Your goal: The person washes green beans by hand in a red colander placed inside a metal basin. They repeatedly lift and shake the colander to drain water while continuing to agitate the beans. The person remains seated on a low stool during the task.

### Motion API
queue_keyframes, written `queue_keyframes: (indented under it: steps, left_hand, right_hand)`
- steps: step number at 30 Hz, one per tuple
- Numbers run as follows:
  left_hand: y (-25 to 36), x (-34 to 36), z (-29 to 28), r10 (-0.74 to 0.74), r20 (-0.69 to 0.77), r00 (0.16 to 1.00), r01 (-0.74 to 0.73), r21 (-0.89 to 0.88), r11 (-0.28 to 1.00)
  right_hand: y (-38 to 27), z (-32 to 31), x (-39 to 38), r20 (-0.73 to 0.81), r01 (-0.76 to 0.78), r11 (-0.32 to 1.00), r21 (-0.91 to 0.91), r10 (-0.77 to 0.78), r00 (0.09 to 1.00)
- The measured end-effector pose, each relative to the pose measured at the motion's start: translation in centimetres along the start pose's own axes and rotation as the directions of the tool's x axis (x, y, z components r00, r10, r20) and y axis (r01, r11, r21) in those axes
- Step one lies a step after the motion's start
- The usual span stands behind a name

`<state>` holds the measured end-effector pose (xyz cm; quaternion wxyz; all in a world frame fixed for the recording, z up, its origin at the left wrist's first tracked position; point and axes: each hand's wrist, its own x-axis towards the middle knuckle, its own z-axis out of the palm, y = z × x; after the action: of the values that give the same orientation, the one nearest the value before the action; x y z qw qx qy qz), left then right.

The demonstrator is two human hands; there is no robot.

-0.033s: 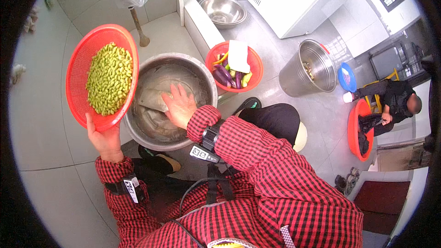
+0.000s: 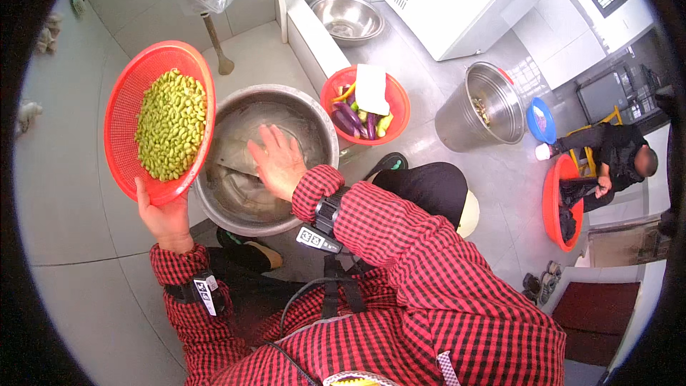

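Observation:
My left hand [image 2: 169,220] grips the lower rim of a red plastic strainer basket [image 2: 123,129], thumb on the inside and palm under it. The basket is tilted and bears a heap of shelled green beans [image 2: 171,123]. Beside it stands a wide metal basin [image 2: 323,123] with cloudy water in it. Over the water is my right hand [image 2: 279,164], its fingers spread and nothing in them. Below this hand a pale, blurred shape shows in the water; I cannot tell what it is.
A red basket [image 2: 400,93] of eggplants and peppers stands right of the basin, a white card on top. Further off are a metal bowl [image 2: 348,18], a metal bucket [image 2: 457,125] and a white cabinet [image 2: 457,7]. At far right a person [image 2: 618,161] sits by a red tub [image 2: 550,204].
My right hand's fingers have shifted slightly above the water, and the pale shape beneath looks different. The strainer basket stays in my left hand, almost unmoved.

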<state>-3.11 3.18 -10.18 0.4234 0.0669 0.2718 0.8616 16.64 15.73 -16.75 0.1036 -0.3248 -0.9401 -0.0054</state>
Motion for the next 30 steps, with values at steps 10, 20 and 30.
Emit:
queue_keyframes:
  steps: [10,20,30]
  left_hand:
    - [-0.5,-0.2,0.8,0.046,-0.032,0.998,-0.045,0.014,0.999]
    - [0.3,-0.9,1.7,-0.046,0.075,0.996,0.051,-0.06,0.997]
    - [0.3,-0.7,1.9,-0.048,0.03,0.998,0.049,-0.028,0.998]
  right_hand:
    - [9.1,-3.1,-2.6,-0.544,-0.016,0.718,0.696,0.542,0.641]
    - [17.6,1.3,-10.0,0.483,-0.288,-0.454,0.843,0.875,0.034]
    - [17.4,3.4,-9.0,0.609,-0.196,-0.582,0.789,0.701,0.372]
